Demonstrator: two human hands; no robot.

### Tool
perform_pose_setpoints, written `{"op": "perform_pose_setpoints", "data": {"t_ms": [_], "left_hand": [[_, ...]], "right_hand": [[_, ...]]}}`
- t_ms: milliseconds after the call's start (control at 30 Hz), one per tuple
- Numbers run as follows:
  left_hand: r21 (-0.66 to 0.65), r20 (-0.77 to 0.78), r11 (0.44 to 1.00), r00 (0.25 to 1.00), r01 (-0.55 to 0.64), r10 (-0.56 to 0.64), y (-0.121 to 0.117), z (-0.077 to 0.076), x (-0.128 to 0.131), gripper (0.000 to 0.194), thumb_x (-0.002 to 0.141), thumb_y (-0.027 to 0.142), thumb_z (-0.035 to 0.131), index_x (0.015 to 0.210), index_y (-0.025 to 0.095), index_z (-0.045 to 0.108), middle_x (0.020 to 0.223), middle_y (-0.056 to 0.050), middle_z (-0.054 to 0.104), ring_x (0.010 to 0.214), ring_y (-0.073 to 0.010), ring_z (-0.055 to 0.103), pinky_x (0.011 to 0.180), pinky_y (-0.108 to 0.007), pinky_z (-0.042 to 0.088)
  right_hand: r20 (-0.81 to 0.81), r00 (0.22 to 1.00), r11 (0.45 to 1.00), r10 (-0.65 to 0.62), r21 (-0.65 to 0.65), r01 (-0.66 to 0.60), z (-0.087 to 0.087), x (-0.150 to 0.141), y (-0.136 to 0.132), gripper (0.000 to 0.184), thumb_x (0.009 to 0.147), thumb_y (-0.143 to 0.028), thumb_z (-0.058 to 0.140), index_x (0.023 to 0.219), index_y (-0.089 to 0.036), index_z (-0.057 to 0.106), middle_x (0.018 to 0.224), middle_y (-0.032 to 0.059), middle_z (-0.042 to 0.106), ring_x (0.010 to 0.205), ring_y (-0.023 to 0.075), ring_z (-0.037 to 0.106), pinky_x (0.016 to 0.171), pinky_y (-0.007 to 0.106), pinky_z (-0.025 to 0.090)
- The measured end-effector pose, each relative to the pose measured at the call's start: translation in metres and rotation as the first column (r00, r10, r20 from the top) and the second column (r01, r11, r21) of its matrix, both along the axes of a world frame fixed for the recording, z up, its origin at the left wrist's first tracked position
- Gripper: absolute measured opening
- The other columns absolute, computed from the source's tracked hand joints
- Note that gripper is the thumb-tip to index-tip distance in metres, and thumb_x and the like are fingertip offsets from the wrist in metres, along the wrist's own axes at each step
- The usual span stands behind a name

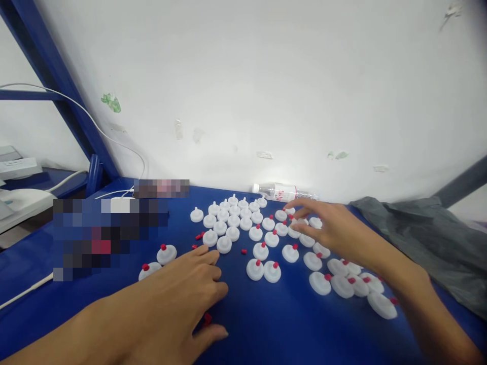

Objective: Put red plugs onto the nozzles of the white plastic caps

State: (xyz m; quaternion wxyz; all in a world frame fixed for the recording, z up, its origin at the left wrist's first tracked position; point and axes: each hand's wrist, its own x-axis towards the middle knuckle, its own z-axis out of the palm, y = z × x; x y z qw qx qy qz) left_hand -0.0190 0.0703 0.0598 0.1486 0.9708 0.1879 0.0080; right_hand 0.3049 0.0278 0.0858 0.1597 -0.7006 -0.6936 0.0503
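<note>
My left hand (178,291) reaches low over the blue table, fingers a little bent and thumb held apart, with nothing visible in it. A small red cap (207,318) shows between its thumb and fingers. Just past the fingertips stand several white round filter-like discs (224,245) with bare spouts pointing up. One loose red cap (244,251) lies to their right. My right hand (333,223) hovers over white discs with red caps (313,261), its thumb and fingers spread. Its fingertips partly cover some discs, and whether they touch any I cannot tell.
Along the wall lies a clear plastic bottle (283,191) with a white cap. A dark grey plastic bag (414,238) rests at the right. Two capped discs (166,254) sit left of my left hand. White cables (34,289) and pixelated items occupy the left side.
</note>
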Motion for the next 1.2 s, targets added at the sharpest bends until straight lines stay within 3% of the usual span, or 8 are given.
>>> {"op": "perform_pose_setpoints", "data": {"t_ms": [233, 467, 567, 667, 733, 900, 1067, 1200], "left_hand": [[0.022, -0.035, 0.999, 0.999, 0.027, -0.026, -0.005, -0.001, 0.002, 0.014, 0.091, 0.027, 0.059, 0.079, 0.024, 0.067, 0.081, -0.004, 0.066, 0.084, -0.0246, 0.060, 0.093, -0.045, 0.045], [0.000, -0.092, 1.000, 0.996, 0.000, 0.000, 0.000, -0.002, 0.002, 0.020, 0.095, 0.029, 0.053, 0.078, 0.022, 0.062, 0.083, -0.003, 0.063, 0.087, -0.0243, 0.059, 0.098, -0.049, 0.042], [0.034, -0.063, 0.999, 0.998, 0.003, -0.001, 0.003, -0.003, 0.004, 0.018, 0.095, 0.027, 0.054, 0.079, 0.021, 0.061, 0.084, -0.003, 0.063, 0.087, -0.0248, 0.059, 0.091, -0.046, 0.044], [0.085, -0.036, 0.996, 0.999, 0.028, -0.025, 0.007, -0.004, 0.006, 0.017, 0.093, 0.021, 0.052, 0.079, 0.020, 0.060, 0.083, -0.005, 0.063, 0.084, -0.0249, 0.059, 0.085, -0.043, 0.045], [0.101, -0.011, 0.994, 0.999, 0.044, -0.043, 0.009, -0.005, 0.008, 0.018, 0.093, 0.018, 0.049, 0.079, 0.019, 0.059, 0.083, -0.006, 0.062, 0.084, -0.0247, 0.059, 0.083, -0.042, 0.046], [0.109, 0.106, 0.994, 0.994, -0.014, 0.002, 0.017, 0.000, 0.012, 0.017, 0.095, 0.019, 0.044, 0.088, 0.019, 0.059, 0.090, -0.006, 0.062, 0.085, -0.0234, 0.059, 0.077, -0.039, 0.046], [0.002, 0.341, 0.992, 0.933, -0.123, 0.115, 0.025, 0.002, 0.012, 0.011, 0.092, 0.019, 0.050, 0.095, 0.020, 0.061, 0.089, -0.002, 0.063, 0.074, -0.0159, 0.058, 0.069, -0.031, 0.045], [-0.094, 0.473, 0.970, 0.848, -0.224, 0.241, 0.029, 0.000, 0.014, 0.010, 0.093, 0.020, 0.052, 0.095, 0.020, 0.062, 0.080, 0.001, 0.064, 0.062, -0.0111, 0.056, 0.060, -0.026, 0.046]], "right_hand": [[-0.062, 0.998, 0.967, 0.028, -0.252, -0.043, -0.002, 0.004, 0.003, 0.008, 0.090, -0.031, 0.064, 0.093, -0.030, 0.072, 0.098, -0.0039, 0.078, 0.086, 0.0189, 0.073, 0.069, 0.030, 0.054], [-0.081, 0.996, 0.954, 0.023, -0.297, -0.046, -0.005, 0.006, 0.001, 0.007, 0.090, -0.034, 0.064, 0.093, -0.028, 0.069, 0.097, -0.0025, 0.078, 0.077, 0.0180, 0.072, 0.061, 0.029, 0.052], [-0.052, 0.998, 0.977, 0.028, -0.207, -0.038, -0.001, 0.002, 0.001, 0.021, 0.094, -0.047, 0.062, 0.098, -0.029, 0.070, 0.105, 0.0008, 0.077, 0.086, 0.0223, 0.072, 0.070, 0.035, 0.054], [-0.016, 0.997, 0.997, 0.074, 0.024, -0.073, -0.002, -0.009, 0.003, 0.036, 0.100, -0.056, 0.049, 0.104, -0.028, 0.071, 0.112, 0.0040, 0.076, 0.101, 0.0264, 0.070, 0.086, 0.044, 0.054], [0.026, 0.990, 0.980, 0.138, 0.140, -0.140, -0.010, -0.018, 0.007, 0.040, 0.105, -0.052, 0.040, 0.114, -0.026, 0.070, 0.121, 0.0063, 0.073, 0.115, 0.0279, 0.066, 0.098, 0.050, 0.051], [0.126, 0.959, 0.952, 0.254, 0.141, -0.270, -0.037, -0.035, 0.024, 0.049, 0.109, -0.045, 0.028, 0.134, -0.022, 0.065, 0.143, 0.0095, 0.063, 0.143, 0.0331, 0.046, 0.117, 0.063, 0.033], [0.125, 0.945, 0.936, 0.301, 0.151, -0.318, -0.039, -0.044, 0.037, 0.045, 0.110, -0.041, 0.030, 0.122, -0.023, 0.070, 0.127, 0.0072, 0.073, 0.134, 0.0322, 0.057, 0.114, 0.065, 0.036], [0.092, 0.957, 0.907, 0.274, 0.305, -0.289, -0.029, -0.050, 0.030, 0.033, 0.108, -0.037, 0.042, 0.127, -0.021, 0.063, 0.126, 0.0101, 0.071, 0.121, 0.0288, 0.064, 0.106, 0.056, 0.046]]}}
